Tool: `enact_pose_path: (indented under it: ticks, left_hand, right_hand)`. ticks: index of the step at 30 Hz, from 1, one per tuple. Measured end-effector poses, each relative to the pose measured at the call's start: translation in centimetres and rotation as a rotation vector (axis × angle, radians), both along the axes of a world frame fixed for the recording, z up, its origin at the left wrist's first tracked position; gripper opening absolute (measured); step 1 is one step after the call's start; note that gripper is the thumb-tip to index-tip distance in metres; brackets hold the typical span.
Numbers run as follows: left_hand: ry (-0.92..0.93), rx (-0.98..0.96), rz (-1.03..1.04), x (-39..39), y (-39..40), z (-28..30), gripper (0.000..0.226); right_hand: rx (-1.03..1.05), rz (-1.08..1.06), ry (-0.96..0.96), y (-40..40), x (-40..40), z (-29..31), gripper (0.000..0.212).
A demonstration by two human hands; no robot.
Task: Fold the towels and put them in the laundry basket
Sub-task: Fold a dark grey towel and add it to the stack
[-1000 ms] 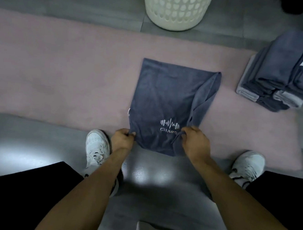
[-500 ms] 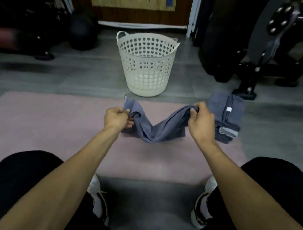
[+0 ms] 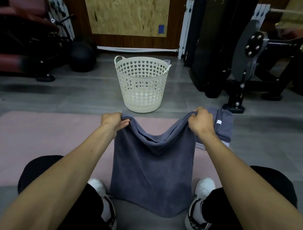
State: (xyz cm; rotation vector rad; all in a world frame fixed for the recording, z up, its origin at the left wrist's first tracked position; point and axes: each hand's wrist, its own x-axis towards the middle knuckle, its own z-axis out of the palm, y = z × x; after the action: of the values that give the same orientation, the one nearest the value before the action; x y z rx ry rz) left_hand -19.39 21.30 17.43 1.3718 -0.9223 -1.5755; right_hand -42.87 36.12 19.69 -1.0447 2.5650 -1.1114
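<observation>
— What can't we see of the stack of folded towels [image 3: 224,123]?
— Our right hand [image 3: 201,120] and the held towel [image 3: 152,170] cover its near left part, so we cannot count its layers.

— And our fingertips?
— On both hands they curl into the towel's top edge; the left hand [image 3: 113,121] hides its own.

— Inside the laundry basket [image 3: 141,86]?
— We can't tell; the wall blocks its bottom.

— The edges?
— The red bench [image 3: 19,24] at the left is blurred and cut off, and so is the black machine [image 3: 255,55] at the right.

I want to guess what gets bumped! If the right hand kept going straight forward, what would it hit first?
Probably the stack of towels just past the right hand, which grips the held towel. The basket sits further left. Depth is hard to judge.
</observation>
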Motion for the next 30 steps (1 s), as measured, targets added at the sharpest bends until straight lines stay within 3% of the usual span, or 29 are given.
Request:
enact_pose_path:
  ticks: [3,5,7,13,15,20,30]
  left_hand:
    - [-0.037,0.078,-0.006,-0.7,-2.9,-0.7,0.020]
    - [-0.039,0.098,-0.007,-1.5,-5.1,-0.5,0.022]
    - [-0.019,0.084,0.005,-2.4,-7.3,0.3,0.024]
    - [0.344,-0.077,0.152,-4.4,-12.1,4.2,0.020]
    - [0.385,-0.090,0.201,-4.2,-12.8,4.4,0.023]
    - [0.257,-0.008,0.244,-1.7,-12.0,-0.4,0.016]
    - [-0.026,0.322,0.244,5.8,-0.2,-14.4,0.012]
  right_hand:
    - [-0.003,0.018,-0.139,-2.9,-2.0,-1.7,0.012]
    - [-0.059,0.036,-0.189,-5.6,-4.3,-3.3,0.021]
    - [-0.118,0.010,-0.203,-7.0,-3.7,-1.3,0.028]
    - [-0.329,0.002,-0.085,-11.6,-4.5,2.9,0.033]
    - [-0.358,0.023,-0.034,-12.2,-4.5,3.2,0.031]
    - [-0.308,-0.017,-0.036,-11.0,-3.7,-0.6,0.023]
    - [0.119,-0.069,-0.276,2.7,2.2,-16.3,0.014]
